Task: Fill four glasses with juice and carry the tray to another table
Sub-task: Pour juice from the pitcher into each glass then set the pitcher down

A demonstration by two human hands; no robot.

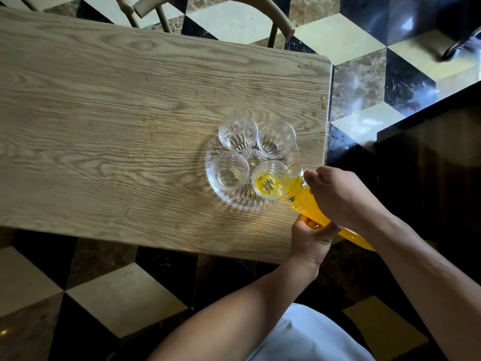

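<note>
**Pouring juice into the first glass**

I am tipping a clear jug [307, 201] full of orange juice over the round glass tray [216, 196], which is sitting on the wooden worktop [117, 113] near its right end. My right hand [343, 196] is curling round the upper part of the jug, just behind its spout, and my left hand [312, 241] is gripping the jug from underneath, lower down its body. Both hands are clamped on the jug, close together, one above the other.

Four clear glasses are standing upright on the tray. The jug's spout is touching or just over the rim of the glass nearest my hands [268, 181], and a shallow pool of yellow juice is lying in its bottom. The glass to the left of it on the tray [229, 171] is holding no juice, and neither are the far left glass [238, 132] nor the far right glass [276, 138].

A few small drops [323, 106] are lying on the worktop beyond the tray, near the right edge. A wooden chair [273, 19] is standing at the worktop's far side, and the floor [359, 82] around is patterned in cream, brown and black tiles.
</note>
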